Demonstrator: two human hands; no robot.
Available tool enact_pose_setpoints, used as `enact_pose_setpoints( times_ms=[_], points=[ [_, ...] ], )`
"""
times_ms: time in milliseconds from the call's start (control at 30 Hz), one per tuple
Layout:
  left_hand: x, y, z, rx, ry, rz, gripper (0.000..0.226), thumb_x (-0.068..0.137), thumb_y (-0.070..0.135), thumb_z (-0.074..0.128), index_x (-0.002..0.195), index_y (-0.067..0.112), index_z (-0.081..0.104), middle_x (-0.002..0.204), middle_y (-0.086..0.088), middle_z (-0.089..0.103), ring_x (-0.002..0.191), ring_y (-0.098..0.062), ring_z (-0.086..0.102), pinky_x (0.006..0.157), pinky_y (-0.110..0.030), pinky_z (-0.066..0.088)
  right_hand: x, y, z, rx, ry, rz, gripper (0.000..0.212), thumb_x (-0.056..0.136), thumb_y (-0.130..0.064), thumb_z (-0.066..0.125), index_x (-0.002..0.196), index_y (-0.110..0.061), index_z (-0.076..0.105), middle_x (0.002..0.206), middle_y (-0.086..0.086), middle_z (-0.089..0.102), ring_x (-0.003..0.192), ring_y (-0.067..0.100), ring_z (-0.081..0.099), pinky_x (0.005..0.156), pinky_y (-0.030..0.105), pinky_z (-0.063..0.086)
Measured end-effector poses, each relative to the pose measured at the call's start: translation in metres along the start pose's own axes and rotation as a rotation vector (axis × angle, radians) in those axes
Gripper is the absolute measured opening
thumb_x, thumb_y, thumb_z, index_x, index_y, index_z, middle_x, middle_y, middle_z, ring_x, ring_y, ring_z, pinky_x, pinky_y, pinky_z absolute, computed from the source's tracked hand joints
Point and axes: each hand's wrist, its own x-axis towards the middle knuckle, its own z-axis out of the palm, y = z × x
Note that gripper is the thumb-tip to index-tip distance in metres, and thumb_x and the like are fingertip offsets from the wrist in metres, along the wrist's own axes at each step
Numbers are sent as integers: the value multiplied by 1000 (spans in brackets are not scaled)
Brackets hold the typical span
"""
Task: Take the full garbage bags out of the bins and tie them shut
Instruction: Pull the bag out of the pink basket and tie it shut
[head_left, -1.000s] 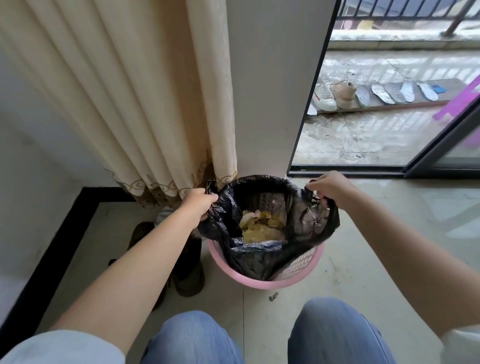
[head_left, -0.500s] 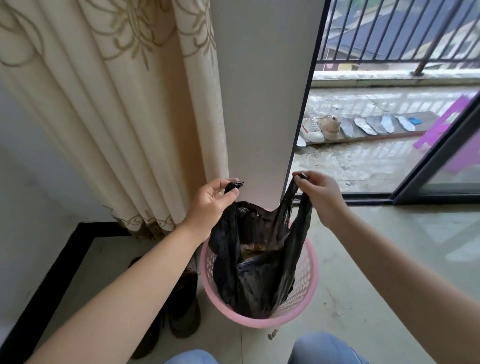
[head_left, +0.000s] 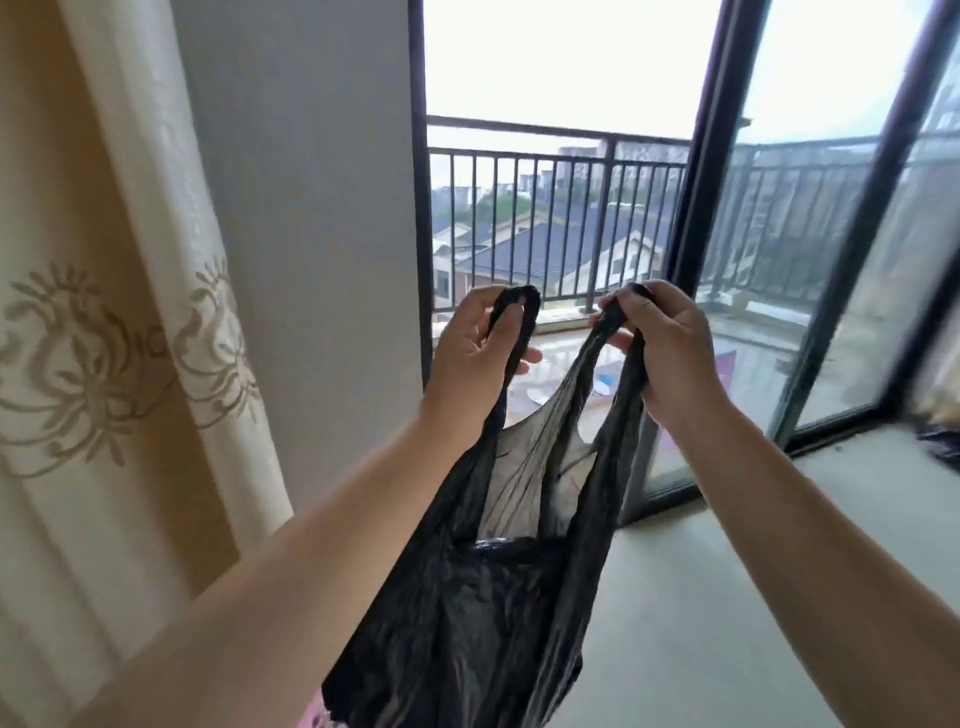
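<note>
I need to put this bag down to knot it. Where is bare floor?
Bare floor lies right of the black garbage bag, up to the sliding door frame. Crowded: left, the curtain; below, a pink bin edge; far right, dark plastic.

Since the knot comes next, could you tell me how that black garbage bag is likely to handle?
Likely floppy: the black garbage bag hangs creased from the left hand and right hand. Probably thin and tearable, since light shows through near its handles.

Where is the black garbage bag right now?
In the head view's centre, the black garbage bag hangs between the left hand and right hand, each gripping a handle, before the balcony door.
</note>
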Motion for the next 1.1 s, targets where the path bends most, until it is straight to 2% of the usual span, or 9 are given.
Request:
enact_pose_setpoints(
  times_ms=[133,333,467,533,667,800,867,933,1100],
  points=[
    [5,-2,49,-106,-83,-17,25,94,7,43,80,26,51,64,-1,53,37,1,50,41,-13,40,-12,-23,-35,-136,130,-23,32,90,-6,46,64,-23,53,64,-9,61,56,0,62,57,15,51],
    [-15,-38,102,69,-99,39,12,94,12,44,90,16,55,64,10,51,50,0,47,47,-14,36,-51,-12,-73,-475,236,82,29,90,-8,48,65,-23,51,69,6,52,71,22,50,73,44,49],
    [-47,-80,123,117,-118,-54,18,94,13,44,103,7,58,72,7,52,60,-8,46,47,-6,36,-86,17,-106,-610,312,185,29,90,-10,48,65,-25,49,70,4,53,60,11,45,59,20,42],
    [-69,-96,129,100,-132,-112,17,94,12,44,102,8,58,70,11,50,62,-9,47,50,-6,37,-106,33,-123,-634,374,225,30,91,-10,45,65,-26,47,79,7,58,61,11,46,59,19,37],
    [-110,-130,145,49,-265,-227,13,94,13,44,85,20,50,63,7,46,57,-16,44,59,-30,40,-143,68,-164,-636,534,286,30,94,-12,39,66,-24,39,63,0,53,58,16,53,63,27,40],
    [-154,-171,164,-25,-312,-345,30,95,11,40,73,31,44,62,3,48,51,-8,43,44,-10,35,-181,114,-209,-695,623,330,28,93,-13,35,68,-24,34,59,0,44,31,0,42,50,22,43],
    [-177,-197,171,2,-346,-406,24,96,13,38,78,28,44,64,4,50,53,-6,47,51,-11,39,-203,142,-228,-687,642,387,28,94,-13,34,68,-23,33,60,0,43,29,1,40,44,15,41],
    [-204,-229,170,265,-485,-382,7,95,23,41,93,21,47,68,5,53,62,-13,47,72,-28,39,-225,170,-245,-627,656,455,28,94,-13,33,68,-21,34,60,1,45,37,7,44,48,21,41],
    [-249,-284,146,774,-869,-146,101,58,80,45,138,21,33,120,2,58,121,-17,41,108,-31,4,-259,208,-281,-370,633,521,20,96,-26,36,78,-24,43,82,2,56,67,6,58,74,29,46]
  ],
)
